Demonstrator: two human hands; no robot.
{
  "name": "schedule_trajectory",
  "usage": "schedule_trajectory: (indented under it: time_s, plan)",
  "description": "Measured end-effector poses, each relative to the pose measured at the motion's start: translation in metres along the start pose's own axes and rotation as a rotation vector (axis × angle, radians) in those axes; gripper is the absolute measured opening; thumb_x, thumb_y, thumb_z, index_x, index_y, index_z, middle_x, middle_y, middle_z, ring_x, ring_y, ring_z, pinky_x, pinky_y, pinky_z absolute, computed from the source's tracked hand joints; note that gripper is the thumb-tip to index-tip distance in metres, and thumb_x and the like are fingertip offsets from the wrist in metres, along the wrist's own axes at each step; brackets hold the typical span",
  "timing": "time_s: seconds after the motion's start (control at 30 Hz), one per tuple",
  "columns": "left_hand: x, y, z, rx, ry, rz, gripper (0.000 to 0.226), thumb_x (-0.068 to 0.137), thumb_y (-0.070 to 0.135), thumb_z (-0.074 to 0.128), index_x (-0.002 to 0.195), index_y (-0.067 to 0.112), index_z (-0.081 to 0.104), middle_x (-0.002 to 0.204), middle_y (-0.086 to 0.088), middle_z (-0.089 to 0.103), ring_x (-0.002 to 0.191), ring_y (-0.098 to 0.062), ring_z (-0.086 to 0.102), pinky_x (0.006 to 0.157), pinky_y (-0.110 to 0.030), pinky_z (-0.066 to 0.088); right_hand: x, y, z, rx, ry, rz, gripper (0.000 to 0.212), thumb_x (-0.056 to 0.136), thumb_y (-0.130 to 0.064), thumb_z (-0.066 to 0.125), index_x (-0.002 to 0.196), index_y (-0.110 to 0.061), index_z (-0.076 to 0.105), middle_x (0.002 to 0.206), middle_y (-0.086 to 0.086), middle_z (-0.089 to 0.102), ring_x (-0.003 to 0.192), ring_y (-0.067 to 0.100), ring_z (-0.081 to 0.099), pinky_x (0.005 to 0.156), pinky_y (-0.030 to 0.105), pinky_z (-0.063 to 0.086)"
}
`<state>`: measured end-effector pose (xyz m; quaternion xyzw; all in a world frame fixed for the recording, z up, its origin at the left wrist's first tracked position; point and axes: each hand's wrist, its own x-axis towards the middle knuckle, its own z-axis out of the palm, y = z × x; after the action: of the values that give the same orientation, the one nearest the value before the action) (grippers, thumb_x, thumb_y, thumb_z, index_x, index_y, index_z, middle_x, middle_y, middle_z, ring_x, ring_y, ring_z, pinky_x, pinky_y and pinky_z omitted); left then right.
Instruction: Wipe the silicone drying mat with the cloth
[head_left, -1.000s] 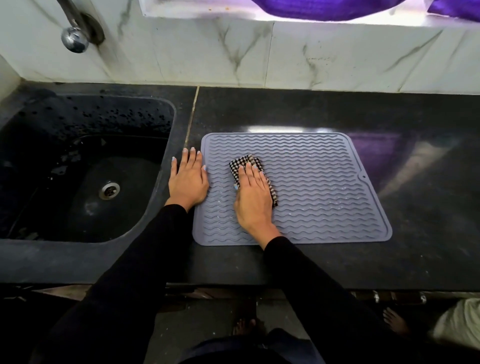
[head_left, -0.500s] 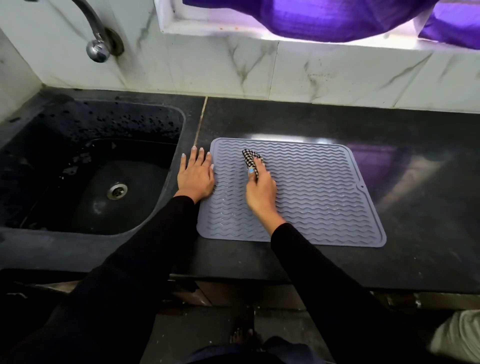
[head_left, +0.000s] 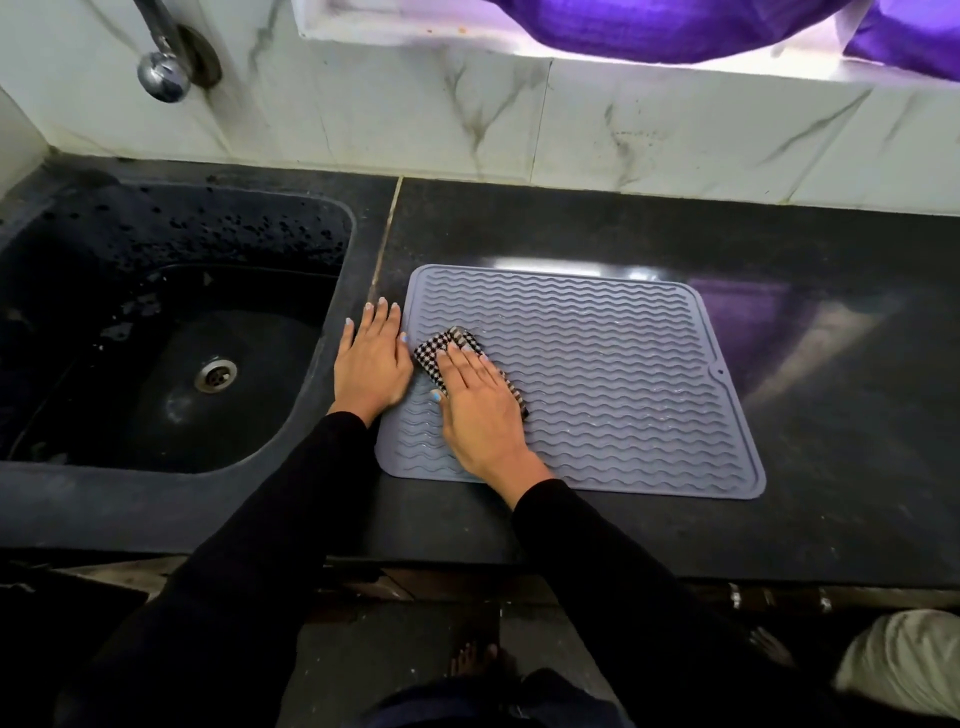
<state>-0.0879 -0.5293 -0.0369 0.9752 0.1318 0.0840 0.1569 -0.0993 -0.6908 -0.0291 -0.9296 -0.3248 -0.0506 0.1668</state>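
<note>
A grey silicone drying mat (head_left: 613, 384) with wavy ridges lies flat on the black counter. A folded black-and-white checked cloth (head_left: 444, 347) rests on the mat's left part. My right hand (head_left: 480, 410) lies flat on top of the cloth and presses it to the mat, covering most of it. My left hand (head_left: 371, 358) lies flat, fingers together, on the counter at the mat's left edge, its thumb side touching the rim. Both arms wear black sleeves.
A wet black sink (head_left: 171, 332) with a metal drain (head_left: 215, 374) sits left of the mat. A chrome tap (head_left: 161, 73) hangs from the marble wall above it. Purple fabric (head_left: 675, 26) hangs at the window. The counter's front edge (head_left: 675, 566) runs below.
My right hand has drawn the cloth back toward me and to the left, from the mat's far left area to beside my left hand, and now lies flat on it. My left hand stayed put.
</note>
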Motion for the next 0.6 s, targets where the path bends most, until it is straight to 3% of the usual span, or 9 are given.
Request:
schedule_trajectory:
  time_s: [0.1,0.3,0.43,0.5,0.6]
  plan:
    - [0.004,-0.005,0.001,-0.011,-0.019,0.006,0.050,0.099,0.023,0.028,0.147,0.009,0.025,0.157,-0.007,0.019,0.146,-0.020,0.011,0.118,-0.040,0.002,-0.001,0.002,0.001,-0.006,0.013,-0.029,0.051,0.098,-0.028,0.030,0.145,-0.008,0.025,0.152,0.009,0.027,0.142,0.018,0.019,0.118,0.030,0.004]
    - [0.010,-0.019,-0.008,0.013,-0.206,0.089,0.052,0.101,0.024,0.028,0.149,0.009,0.014,0.159,-0.010,0.006,0.147,-0.023,0.004,0.118,-0.040,-0.001,0.004,0.005,-0.012,0.152,0.003,-0.018,0.045,0.097,-0.019,0.036,0.141,-0.011,0.035,0.147,0.007,0.037,0.138,0.017,0.029,0.117,0.028,0.010]
    - [-0.004,-0.015,-0.002,0.049,-0.097,0.092,0.051,0.101,0.026,0.024,0.149,0.011,0.016,0.158,-0.007,0.012,0.147,-0.021,0.007,0.118,-0.039,0.000,0.015,-0.003,-0.021,0.489,0.088,0.323,0.041,0.096,-0.018,0.040,0.137,-0.017,0.042,0.132,0.008,0.053,0.120,0.025,0.050,0.102,0.033,0.035]
    - [-0.007,-0.015,0.000,0.047,-0.059,0.073,0.050,0.102,0.028,0.023,0.149,0.013,0.018,0.158,-0.005,0.013,0.147,-0.020,0.007,0.118,-0.039,0.000,0.019,-0.008,-0.022,0.501,0.134,0.352,0.044,0.098,-0.022,0.035,0.142,-0.015,0.034,0.143,0.007,0.042,0.133,0.022,0.037,0.111,0.031,0.024]
    - [-0.005,-0.015,0.001,0.053,-0.042,0.069,0.049,0.101,0.027,0.023,0.148,0.014,0.021,0.158,-0.005,0.015,0.146,-0.019,0.009,0.119,-0.038,0.001,0.011,-0.016,-0.009,0.190,0.033,0.124,0.050,0.099,-0.023,0.032,0.146,-0.011,0.022,0.154,0.008,0.021,0.143,0.019,0.014,0.114,0.028,0.000]
